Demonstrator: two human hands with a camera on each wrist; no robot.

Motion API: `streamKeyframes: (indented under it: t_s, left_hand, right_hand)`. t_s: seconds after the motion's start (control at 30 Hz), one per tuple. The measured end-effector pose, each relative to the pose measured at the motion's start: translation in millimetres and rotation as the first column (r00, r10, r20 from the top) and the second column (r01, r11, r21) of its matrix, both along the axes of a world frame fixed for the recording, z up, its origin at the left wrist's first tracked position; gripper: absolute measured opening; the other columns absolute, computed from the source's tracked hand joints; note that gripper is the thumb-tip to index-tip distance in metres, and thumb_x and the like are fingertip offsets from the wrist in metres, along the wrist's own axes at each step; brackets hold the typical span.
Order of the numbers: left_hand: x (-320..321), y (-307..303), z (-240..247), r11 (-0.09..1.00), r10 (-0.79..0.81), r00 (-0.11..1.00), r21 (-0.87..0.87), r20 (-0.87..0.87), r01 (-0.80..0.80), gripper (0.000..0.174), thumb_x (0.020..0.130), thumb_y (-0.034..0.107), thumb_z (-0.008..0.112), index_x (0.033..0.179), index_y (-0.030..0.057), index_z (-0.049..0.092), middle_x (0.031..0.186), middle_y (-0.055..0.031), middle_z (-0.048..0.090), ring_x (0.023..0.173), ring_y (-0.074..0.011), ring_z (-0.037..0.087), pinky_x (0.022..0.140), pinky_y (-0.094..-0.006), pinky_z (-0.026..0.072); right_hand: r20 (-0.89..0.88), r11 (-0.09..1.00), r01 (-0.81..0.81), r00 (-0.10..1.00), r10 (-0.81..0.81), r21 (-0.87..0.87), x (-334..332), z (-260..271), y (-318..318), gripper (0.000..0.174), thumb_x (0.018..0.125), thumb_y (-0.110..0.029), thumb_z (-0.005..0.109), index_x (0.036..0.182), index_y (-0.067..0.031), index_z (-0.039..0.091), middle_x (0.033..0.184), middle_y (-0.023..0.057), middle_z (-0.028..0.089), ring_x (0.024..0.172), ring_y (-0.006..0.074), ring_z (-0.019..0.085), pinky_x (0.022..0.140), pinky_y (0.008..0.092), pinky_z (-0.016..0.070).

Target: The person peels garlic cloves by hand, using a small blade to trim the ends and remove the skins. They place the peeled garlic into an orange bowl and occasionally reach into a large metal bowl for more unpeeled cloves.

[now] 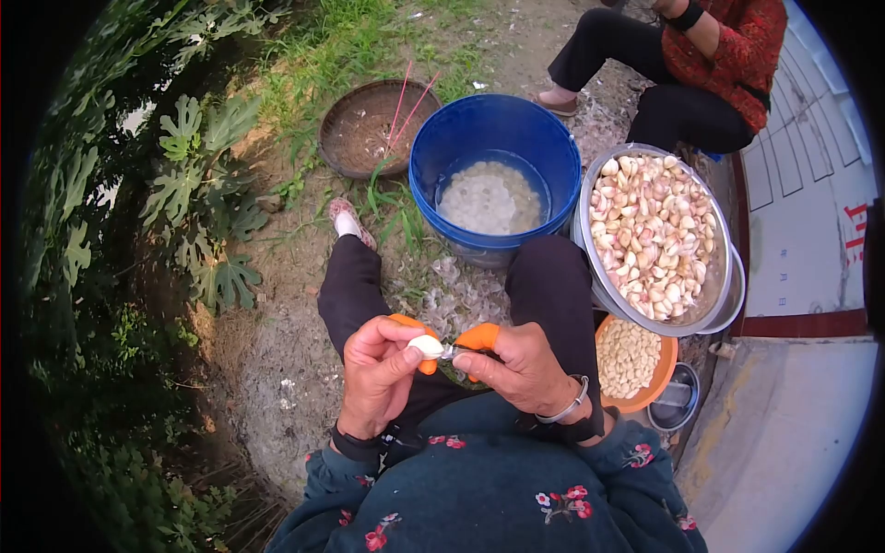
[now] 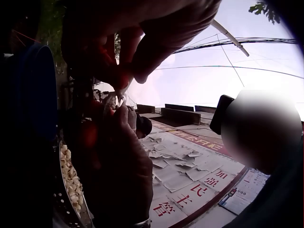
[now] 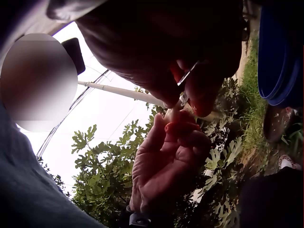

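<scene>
Left hand (image 1: 373, 376): grip closed, pinching a garlic clove (image 1: 427, 346). Right hand (image 1: 530, 370): grip closed on small metal blade (image 1: 450, 352) at clove's end. Blue bucket (image 1: 498, 124) ahead.

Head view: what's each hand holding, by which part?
Left hand: garlic clove, pinched by the end nearest that hand. Right hand: small metal blade, gripped part hidden.

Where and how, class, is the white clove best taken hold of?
Probably pinch the clove by its left end, coming from the left, between thumb and finger, as the left hand does: it is small and rounded, and its other end faces the right hand.
</scene>
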State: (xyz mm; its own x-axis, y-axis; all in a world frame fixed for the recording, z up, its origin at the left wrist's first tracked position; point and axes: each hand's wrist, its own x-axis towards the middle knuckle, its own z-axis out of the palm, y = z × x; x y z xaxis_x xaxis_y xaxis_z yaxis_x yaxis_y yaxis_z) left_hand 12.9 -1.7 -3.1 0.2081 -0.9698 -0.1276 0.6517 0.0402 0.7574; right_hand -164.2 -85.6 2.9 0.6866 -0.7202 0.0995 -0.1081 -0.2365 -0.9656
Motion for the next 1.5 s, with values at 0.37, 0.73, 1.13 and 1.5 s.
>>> streamKeyframes:
  t_s: [0.37,0.73,1.13,1.5]
  left_hand:
    - [-5,-5,-4,0.998,-0.017,0.996,0.057,-0.088,0.022,0.020,0.090,0.003,0.060,0.109,-0.0039,0.060,0.100,-0.0124,0.065,0.087,-0.0170,0.063,0.078,-0.0270,0.0503]
    - [-15,-6,-6,0.999,-0.040,0.969,-0.002,0.245,0.042,0.028,0.094,0.010,0.057,0.118,-0.0037,0.057,0.107,-0.0073,0.058,0.095,-0.0098,0.056,0.083,-0.0237,0.0440]
    - [8,-4,5,0.999,0.046,0.993,0.017,-0.109,-0.044,0.031,0.095,0.025,0.055,0.112,-0.0019,0.055,0.093,-0.0103,0.063,0.084,-0.0161,0.063,0.073,-0.0293,0.0507]
    - [20,1,4,0.999,0.046,0.987,-0.035,0.151,-0.041,0.031,0.093,0.014,0.058,0.118,-0.0039,0.056,0.115,-0.0193,0.061,0.093,-0.0201,0.063,0.082,-0.0320,0.0515]
  right_hand:
    - [0.249,0.916,-0.143,0.967,0.050,0.374,5,-13,1,0.015,0.090,-0.015,0.065,0.095,-0.0007,0.064,0.066,-0.0002,0.063,0.052,0.0015,0.050,0.045,0.0179,0.0370]
    - [0.235,0.938,-0.023,0.970,-0.063,0.347,14,-15,7,0.012,0.087,-0.012,0.066,0.094,-0.0014,0.067,0.066,0.0023,0.065,0.057,0.0064,0.059,0.051,0.0220,0.0448]
    - [0.024,0.949,-0.081,0.997,0.077,0.304,5,-19,2,0.021,0.089,-0.020,0.064,0.097,-0.0007,0.064,0.066,0.0035,0.063,0.055,0.0095,0.058,0.050,0.0252,0.0430]
    - [0.068,0.884,0.047,0.994,-0.088,0.466,12,-10,7,0.033,0.095,-0.026,0.057,0.113,0.0009,0.059,0.070,0.0005,0.060,0.056,0.0066,0.052,0.051,0.0241,0.0406]
